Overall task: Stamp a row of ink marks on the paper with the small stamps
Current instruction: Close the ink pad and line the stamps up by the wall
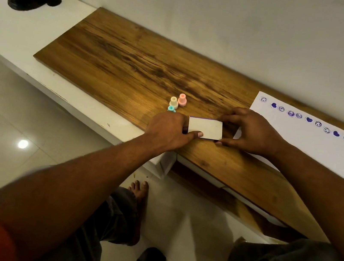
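Pinched at both ends, one small white box [205,128] sits between two hands. The left hand [166,129] lays its thumb on top. Three stamps stand just behind it: teal [171,108], yellow [173,102], pink [182,99]. The right hand [249,131] curls round the other end. One paper [311,152] lies rightmost, bearing ten purple marks [309,119] in a row.

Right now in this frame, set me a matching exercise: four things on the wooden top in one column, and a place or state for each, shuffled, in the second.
1 pink stamp
2 teal stamp
3 white box
4 paper

A held between the left hand and the right hand
B bears a row of purple marks
C partly hidden behind the left hand
D rearmost of the three stamps

Pairs: 1-D, 2-C, 3-A, 4-B
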